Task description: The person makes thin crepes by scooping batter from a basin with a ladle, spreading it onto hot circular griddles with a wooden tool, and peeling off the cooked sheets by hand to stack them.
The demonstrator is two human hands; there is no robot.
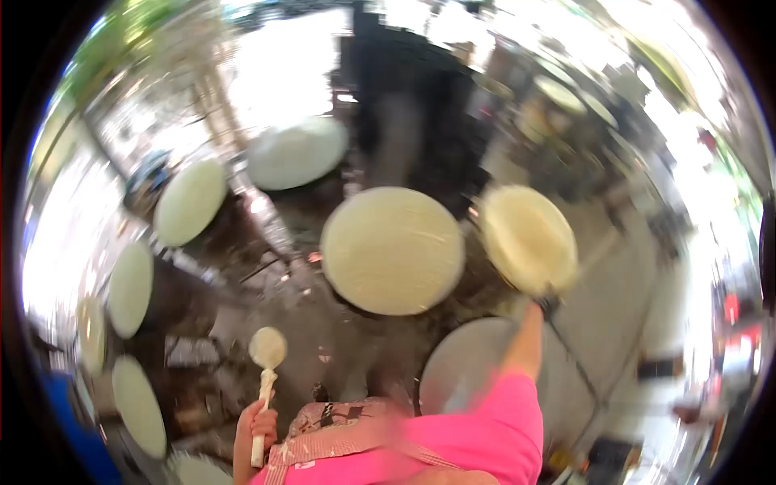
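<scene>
My left hand (257, 424), low at the left, is closed round the pale handle of a ladle (268, 347) with a round, cream-coated head pointing up. My right arm, in a pink sleeve, reaches forward on the right. My right hand (548, 304) is a dark blur at the lower rim of a round pan (529, 240) with cream-coloured contents; its fingers cannot be made out. Left of that pan, a large round cream-coloured surface (393, 250) lies in the middle. A grey round surface (465, 364) is partly hidden behind my right arm.
Several pale round discs curve along the left, among them one disc (190, 202) and another (297, 153) further back. A dark upright shape (404, 105) stands behind the middle. Blurred round items (559, 94) sit at the back right. Tiled floor (606, 299) runs along the right.
</scene>
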